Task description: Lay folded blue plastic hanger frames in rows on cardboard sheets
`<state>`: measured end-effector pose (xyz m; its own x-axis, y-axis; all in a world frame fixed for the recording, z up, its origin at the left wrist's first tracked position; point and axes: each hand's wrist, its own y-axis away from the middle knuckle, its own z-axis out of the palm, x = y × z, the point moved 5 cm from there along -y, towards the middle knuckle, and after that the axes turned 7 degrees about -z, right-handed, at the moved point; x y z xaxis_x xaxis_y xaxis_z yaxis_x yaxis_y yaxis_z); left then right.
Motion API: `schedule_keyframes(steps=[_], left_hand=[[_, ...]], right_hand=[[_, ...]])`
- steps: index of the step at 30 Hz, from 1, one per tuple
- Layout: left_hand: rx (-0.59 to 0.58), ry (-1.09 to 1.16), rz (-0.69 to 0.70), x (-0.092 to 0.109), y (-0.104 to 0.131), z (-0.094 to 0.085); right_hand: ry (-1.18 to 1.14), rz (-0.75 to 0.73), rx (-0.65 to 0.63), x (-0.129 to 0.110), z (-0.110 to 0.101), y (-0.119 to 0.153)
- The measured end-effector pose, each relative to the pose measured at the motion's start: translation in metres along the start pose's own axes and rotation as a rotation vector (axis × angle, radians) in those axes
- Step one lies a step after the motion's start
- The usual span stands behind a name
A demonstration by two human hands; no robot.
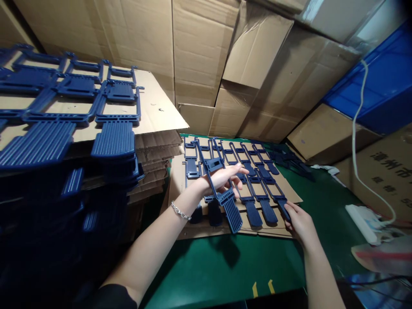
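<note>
Left hand [225, 178] loosely grips a lifted blue plastic part [222, 189]; right hand [298, 219] pinches another part [279, 201] on cardboard sheet [291, 193], fingertips partly hidden.

Both bare arms stretched forward, hands working side by side.

Left hand [225, 178] reached farther out, palm turned up and to the right, fingers loosely curled in a grip, thumb side far; forearm rising from lower left, beaded bracelet at the wrist, dark sleeve at the elbow. Right hand [298, 219] lower and nearer, back up, fingertips pinched at its far-left tip; forearm entering from lower right.
</note>
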<state>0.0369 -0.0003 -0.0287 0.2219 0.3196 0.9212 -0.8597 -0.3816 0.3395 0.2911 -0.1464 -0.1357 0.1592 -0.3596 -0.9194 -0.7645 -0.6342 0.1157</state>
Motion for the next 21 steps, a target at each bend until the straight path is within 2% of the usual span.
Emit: schedule_keyframes(steps=[4,6,7,9,10,13,14,16,18,21], left_hand=[[-0.029,0.018,-0.001,-0.005,-0.004,0.009],[-0.052,0.046,0.005,-0.006,-0.006,0.014],[-0.060,0.069,0.011,-0.007,-0.006,0.016],[-0.078,0.124,0.029,-0.007,-0.008,0.018],[-0.087,0.154,0.040,-0.007,-0.009,0.019],[-0.074,0.225,0.067,-0.009,-0.013,0.021],[-0.053,0.241,0.075,-0.010,-0.015,0.021],[-0.003,0.252,0.092,-0.011,-0.016,0.021],[0.039,0.221,0.109,-0.010,-0.016,0.020],[0.022,0.038,0.091,-0.006,-0.008,0.020]], right_hand=[[0.548,-0.161,-0.021,-0.025,-0.006,0.003],[0.792,-0.285,0.040,-0.049,-0.006,0.016],[0.839,-0.355,0.086,-0.062,-0.003,0.026],[0.735,-0.517,0.111,-0.088,0.009,0.052],[0.620,-0.597,0.038,-0.099,0.021,0.067],[0.358,-0.731,-0.363,-0.120,0.066,0.111],[0.325,-0.746,-0.412,-0.124,0.076,0.122],[0.287,-0.765,-0.420,-0.127,0.088,0.134],[0.254,-0.757,-0.395,-0.124,0.090,0.134],[0.174,-0.653,-0.281,-0.113,0.068,0.112]])
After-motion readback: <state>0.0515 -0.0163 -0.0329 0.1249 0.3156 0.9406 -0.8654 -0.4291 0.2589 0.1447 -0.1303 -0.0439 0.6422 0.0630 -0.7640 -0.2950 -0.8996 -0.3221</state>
